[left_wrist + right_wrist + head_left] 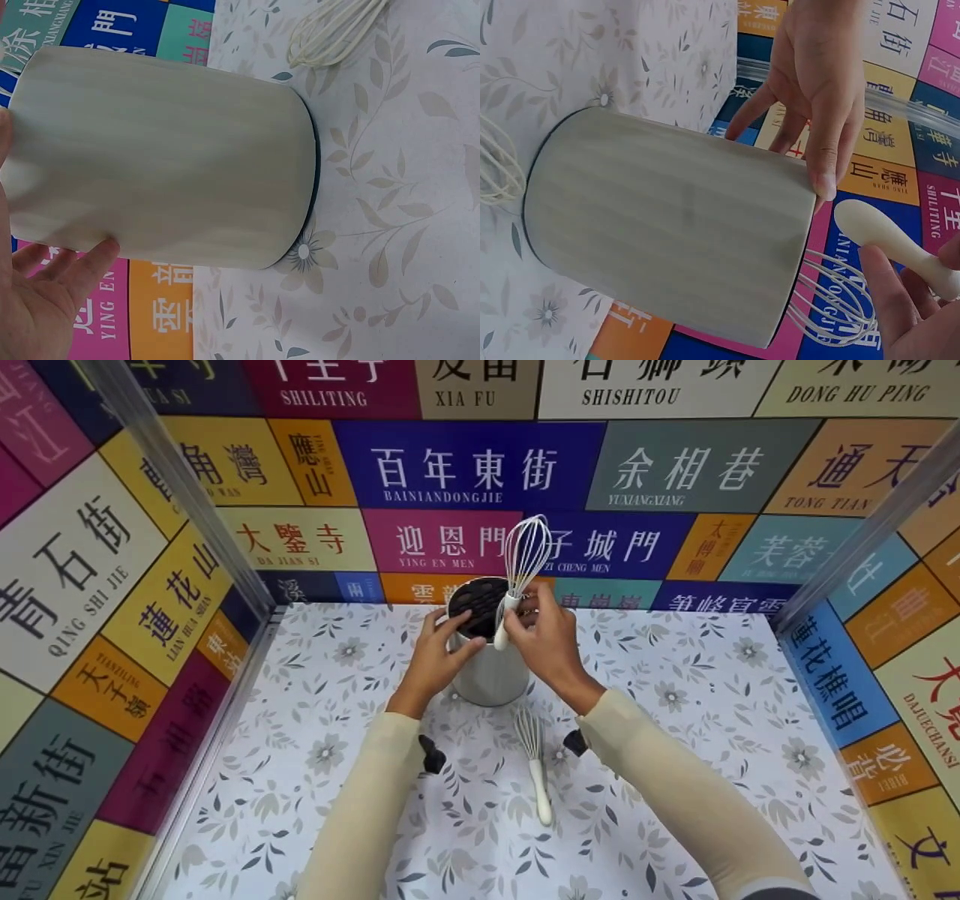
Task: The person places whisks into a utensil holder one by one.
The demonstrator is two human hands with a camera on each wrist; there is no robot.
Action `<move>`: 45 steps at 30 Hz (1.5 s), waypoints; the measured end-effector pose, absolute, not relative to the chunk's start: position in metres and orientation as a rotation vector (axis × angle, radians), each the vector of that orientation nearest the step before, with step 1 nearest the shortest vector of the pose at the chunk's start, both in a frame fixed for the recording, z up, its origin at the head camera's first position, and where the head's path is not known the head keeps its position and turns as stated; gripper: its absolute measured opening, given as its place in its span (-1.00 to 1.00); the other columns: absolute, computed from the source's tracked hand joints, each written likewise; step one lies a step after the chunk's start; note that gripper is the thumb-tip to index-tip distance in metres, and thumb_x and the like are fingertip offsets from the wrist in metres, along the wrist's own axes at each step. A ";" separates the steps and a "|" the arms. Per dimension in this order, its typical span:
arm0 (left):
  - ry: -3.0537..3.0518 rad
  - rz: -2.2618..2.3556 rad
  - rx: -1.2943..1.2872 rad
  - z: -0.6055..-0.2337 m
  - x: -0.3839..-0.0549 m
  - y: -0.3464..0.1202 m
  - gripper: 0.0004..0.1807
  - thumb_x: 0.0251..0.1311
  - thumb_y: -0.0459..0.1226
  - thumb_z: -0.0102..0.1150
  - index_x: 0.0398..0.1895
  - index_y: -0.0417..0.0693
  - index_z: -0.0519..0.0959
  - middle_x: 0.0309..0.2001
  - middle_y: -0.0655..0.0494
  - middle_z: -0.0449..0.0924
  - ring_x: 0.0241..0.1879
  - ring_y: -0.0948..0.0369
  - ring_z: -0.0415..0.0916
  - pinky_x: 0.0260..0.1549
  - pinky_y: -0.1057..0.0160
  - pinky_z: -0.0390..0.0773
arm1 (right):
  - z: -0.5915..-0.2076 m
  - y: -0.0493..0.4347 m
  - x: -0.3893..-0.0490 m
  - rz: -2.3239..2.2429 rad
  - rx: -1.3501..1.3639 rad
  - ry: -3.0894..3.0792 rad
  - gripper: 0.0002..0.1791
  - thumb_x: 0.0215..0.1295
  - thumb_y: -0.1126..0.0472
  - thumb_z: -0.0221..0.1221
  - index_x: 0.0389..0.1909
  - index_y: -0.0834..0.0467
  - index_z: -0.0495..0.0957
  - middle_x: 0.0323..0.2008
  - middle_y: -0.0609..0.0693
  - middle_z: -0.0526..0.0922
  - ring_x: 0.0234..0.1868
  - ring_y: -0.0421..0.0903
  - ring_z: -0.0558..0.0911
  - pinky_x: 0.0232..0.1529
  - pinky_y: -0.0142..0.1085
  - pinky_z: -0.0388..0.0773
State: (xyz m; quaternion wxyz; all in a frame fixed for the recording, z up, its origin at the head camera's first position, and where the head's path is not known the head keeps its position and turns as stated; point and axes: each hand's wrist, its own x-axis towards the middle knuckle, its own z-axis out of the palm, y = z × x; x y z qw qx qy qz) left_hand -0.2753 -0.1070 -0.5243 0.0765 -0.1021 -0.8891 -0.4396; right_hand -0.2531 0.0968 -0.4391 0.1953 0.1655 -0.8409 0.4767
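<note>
A cream-grey utensil holder (491,675) with a black slotted top (476,598) stands upright near the back of the table. My left hand (435,656) holds it at the left side of the rim, thumb in front and fingers spread. My right hand (551,637) pinches a whisk (525,556) near the neck, wires up, beside the rim. The pale handle (881,232) of this whisk hangs outside the holder in the right wrist view. Wires of another whisk (836,304) rise past the rim there; its handle is hidden. One more whisk (536,769) lies in front of the holder.
A white table (330,810) with a floral print carries everything. Panels with coloured street-name blocks (480,465) close off the back and both sides. Clear corner strips (199,502) join the panels.
</note>
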 end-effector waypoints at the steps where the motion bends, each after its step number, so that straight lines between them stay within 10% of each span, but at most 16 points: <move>1: -2.664 -1.321 -0.308 -0.524 -0.275 -0.107 -0.29 0.30 0.16 0.25 0.47 0.17 0.44 0.53 -0.17 0.11 0.42 -0.09 0.35 0.37 -0.11 0.41 | -0.438 0.095 -0.254 1.334 0.471 -2.352 -0.62 0.42 0.18 0.23 0.18 0.18 0.47 -0.24 0.05 0.75 -0.33 -0.10 0.77 -0.35 -0.18 0.70; 45: -2.651 -1.334 -0.301 -0.524 -0.276 -0.107 -0.34 0.32 0.11 0.28 0.44 0.16 0.47 0.52 -0.18 0.13 0.42 -0.07 0.38 0.38 -0.08 0.39 | -0.435 0.080 -0.266 1.256 0.345 -2.522 -0.36 0.20 -0.03 0.46 0.15 0.14 0.39 -0.20 0.12 0.69 -0.37 -0.09 0.78 -0.39 -0.22 0.70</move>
